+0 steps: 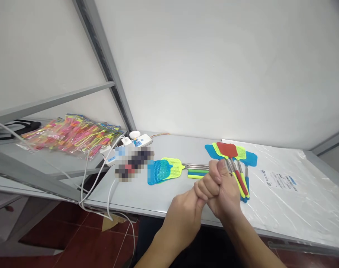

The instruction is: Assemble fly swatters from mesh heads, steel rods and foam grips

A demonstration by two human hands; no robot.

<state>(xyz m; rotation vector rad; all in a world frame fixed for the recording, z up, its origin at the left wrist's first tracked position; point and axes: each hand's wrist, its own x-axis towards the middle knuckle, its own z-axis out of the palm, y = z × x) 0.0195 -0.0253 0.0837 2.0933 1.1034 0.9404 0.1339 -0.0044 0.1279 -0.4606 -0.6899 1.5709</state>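
Above the table's front edge, my left hand point(186, 210) and my right hand point(227, 191) are pressed together, fingers closed. Anything inside them is hidden. Behind them lie fly swatters with a blue mesh head point(159, 172) and a yellow-green mesh head point(175, 168) pointing left; their metal rods point(196, 166) run behind my hands. Below the rods are green, blue and yellow-green bars point(196, 174), partly covered by my hands. Just beyond my right hand a fanned pile of fly swatters shows a red head point(227, 149), blue heads point(251, 159) and coloured handles point(242, 182).
White plastic sheeting point(298, 201) with a printed label covers the table's right side. At left are power strips point(143, 140), white cables point(89, 178) and a blurred-out dark object point(134, 163). Bagged colourful items point(74, 136) lie on the neighbouring surface behind a metal frame point(102, 48).
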